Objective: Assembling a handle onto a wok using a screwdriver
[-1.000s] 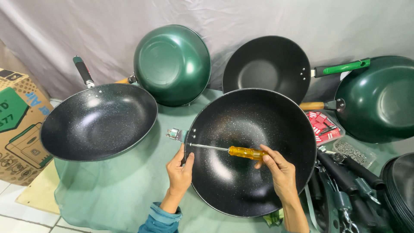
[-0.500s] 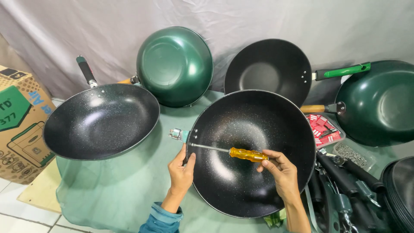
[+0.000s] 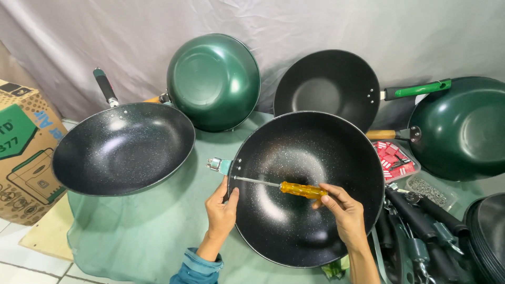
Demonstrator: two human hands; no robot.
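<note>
Slippage is the main hazard here, as I judge it: the right hand (image 3: 344, 213) is closing its fingers around the amber handle of a screwdriver (image 3: 281, 185), whose thin shaft is lying across the inside of the black speckled wok (image 3: 307, 186) and pointing at the screws by the wok's left rim; if the tip is jumping off a screw head, it is likely scraping the dark coating or jabbing toward the left hand (image 3: 221, 210), which is pinching that same rim just below the metal handle bracket (image 3: 218, 165). The wok is resting tilted on the green cloth (image 3: 152, 231), so a hard push may be rocking it. Left of the wok, a second black pan (image 3: 123, 147) is lying close, leaving only a narrow strip of cloth between them; behind the wok, a green wok (image 3: 213, 81) and another black pan (image 3: 326, 87) are leaning on the grey backdrop. Right of the wok, loose black handles (image 3: 421, 210) and a red packet (image 3: 394, 158) are crowding the edge, so elbow room is looking tight there; the nearer left side is offering more.
</note>
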